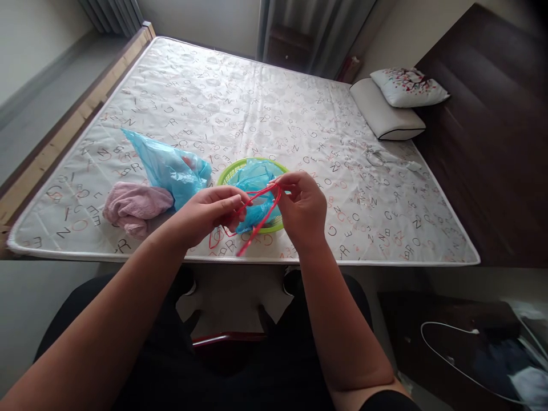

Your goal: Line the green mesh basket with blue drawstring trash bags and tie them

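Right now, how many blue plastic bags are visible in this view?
2. One blue bag lies beside the pink cloth; the other bag is in the green basket, partly hidden behind the left hand, right hand and red cord. More may be hidden.

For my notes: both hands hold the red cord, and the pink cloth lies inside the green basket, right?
Not quite: the head view shows the pink cloth on the mattress beside a blue bag, not inside the green basket. The left hand and right hand do both hold the red cord.
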The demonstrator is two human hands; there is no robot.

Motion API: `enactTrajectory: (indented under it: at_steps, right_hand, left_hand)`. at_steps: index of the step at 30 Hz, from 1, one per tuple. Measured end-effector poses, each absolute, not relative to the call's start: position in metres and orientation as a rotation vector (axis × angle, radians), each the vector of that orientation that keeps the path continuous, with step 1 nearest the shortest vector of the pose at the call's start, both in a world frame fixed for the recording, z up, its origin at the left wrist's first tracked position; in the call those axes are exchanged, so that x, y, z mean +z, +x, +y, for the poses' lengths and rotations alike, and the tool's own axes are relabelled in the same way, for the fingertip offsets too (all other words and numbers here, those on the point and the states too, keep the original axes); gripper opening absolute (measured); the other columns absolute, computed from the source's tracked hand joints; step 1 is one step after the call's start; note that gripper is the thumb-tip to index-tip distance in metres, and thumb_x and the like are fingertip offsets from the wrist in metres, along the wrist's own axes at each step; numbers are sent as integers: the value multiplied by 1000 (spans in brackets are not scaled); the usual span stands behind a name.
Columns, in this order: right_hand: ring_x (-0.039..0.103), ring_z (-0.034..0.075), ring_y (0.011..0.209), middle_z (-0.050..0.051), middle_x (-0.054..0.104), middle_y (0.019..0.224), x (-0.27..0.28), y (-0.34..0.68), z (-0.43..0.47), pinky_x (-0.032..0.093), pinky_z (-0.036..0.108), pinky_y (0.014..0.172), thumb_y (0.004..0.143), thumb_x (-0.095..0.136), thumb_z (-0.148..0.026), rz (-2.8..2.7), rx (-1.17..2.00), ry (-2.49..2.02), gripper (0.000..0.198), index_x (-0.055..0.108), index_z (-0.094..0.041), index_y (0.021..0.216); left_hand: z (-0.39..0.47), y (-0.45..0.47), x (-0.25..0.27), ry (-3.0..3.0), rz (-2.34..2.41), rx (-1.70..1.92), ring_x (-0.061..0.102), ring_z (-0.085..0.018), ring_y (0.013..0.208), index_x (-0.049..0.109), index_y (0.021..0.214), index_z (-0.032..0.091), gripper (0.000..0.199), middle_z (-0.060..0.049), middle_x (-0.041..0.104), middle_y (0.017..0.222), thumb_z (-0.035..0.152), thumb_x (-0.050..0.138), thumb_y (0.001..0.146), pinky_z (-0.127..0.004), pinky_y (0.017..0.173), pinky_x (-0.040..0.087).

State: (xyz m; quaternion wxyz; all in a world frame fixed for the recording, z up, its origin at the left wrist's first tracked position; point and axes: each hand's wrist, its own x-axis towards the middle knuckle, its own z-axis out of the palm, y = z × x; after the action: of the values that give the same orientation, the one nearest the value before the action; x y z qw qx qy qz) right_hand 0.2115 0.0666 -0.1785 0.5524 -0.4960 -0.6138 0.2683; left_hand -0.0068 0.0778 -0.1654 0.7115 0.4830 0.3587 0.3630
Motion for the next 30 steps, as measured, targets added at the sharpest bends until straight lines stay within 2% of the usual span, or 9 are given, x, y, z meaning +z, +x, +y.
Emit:
enactTrajectory:
  at_steps: [5, 9, 12, 15, 19, 22, 26, 28, 30]
  right_hand:
    - [71, 15, 96, 0, 72, 101, -174, 208, 65, 63, 28, 72, 99, 74, -31, -1506, 604, -1225, 4, 72, -28, 97]
    - [69, 14, 90, -1, 70, 99, -174, 212, 67, 61, 28, 70, 98, 74, -32, -1521, 596, -1222, 5, 74, -27, 97]
    - [69, 14, 89, 0, 71, 98, -175, 216, 70, 60, 27, 68, 98, 75, -34, -1468, 594, -1229, 9, 72, -27, 95]
    - [72, 16, 98, 1, 73, 103, -177, 219, 75, 63, 30, 78, 100, 72, -39, -1361, 597, -1189, 13, 67, -27, 96]
    - [77, 20, 114, 4, 76, 117, -182, 229, 85, 65, 40, 94, 106, 59, -55, -1193, 757, -1072, 25, 61, -29, 107]
    - [78, 24, 115, 5, 77, 114, -187, 245, 93, 65, 45, 93, 104, 53, -68, -1135, 871, -1031, 40, 64, -31, 113]
    - [77, 28, 121, 4, 76, 105, -195, 269, 101, 65, 49, 95, 99, 56, -72, -1035, 973, -970, 45, 69, -30, 107]
    - [75, 28, 125, 5, 76, 107, -196, 276, 102, 64, 50, 97, 100, 55, -70, -1022, 1040, -956, 45, 70, -28, 104]
    - [74, 29, 127, 6, 77, 111, -195, 278, 102, 64, 51, 98, 101, 54, -69, -1007, 1128, -951, 45, 70, -27, 102]
  left_hand:
    - [75, -9, -169, 1214, 804, 767, 54, -11, 53, 80, 103, 19, 30, 0, 58, 63, 47, 83, 93, -22, 50, 44]
    - [76, -12, -167, 1299, 865, 722, 54, -12, 54, 78, 93, 19, 26, -1, 59, 61, 44, 84, 90, -23, 51, 42]
    - [81, -13, -164, 1179, 904, 957, 44, -11, 51, 73, 85, 21, 23, 4, 48, 56, 42, 84, 88, -25, 52, 40]
    - [89, -20, -163, 993, 863, 1259, 43, -12, 57, 65, 79, 25, 25, 5, 39, 58, 40, 83, 88, -26, 60, 44]
    - [102, -44, -164, 866, 756, 1435, 61, -16, 86, 60, 79, 25, 25, 2, 57, 69, 38, 74, 95, -28, 76, 47]
    - [109, -64, -167, 485, 764, 1562, 66, -13, 102, 59, 83, 23, 21, 8, 73, 85, 26, 79, 89, -30, 92, 51]
    - [110, -74, -166, 275, 702, 1617, 65, -15, 128, 58, 90, 23, 24, 11, 80, 104, 26, 82, 89, -39, 108, 53]
    - [109, -73, -164, 291, 642, 1633, 65, -15, 131, 59, 93, 23, 20, 13, 81, 109, 24, 79, 94, -43, 114, 51]
    - [108, -72, -163, 284, 596, 1655, 67, -12, 125, 61, 96, 24, 13, 15, 81, 109, 21, 74, 100, -44, 118, 48]
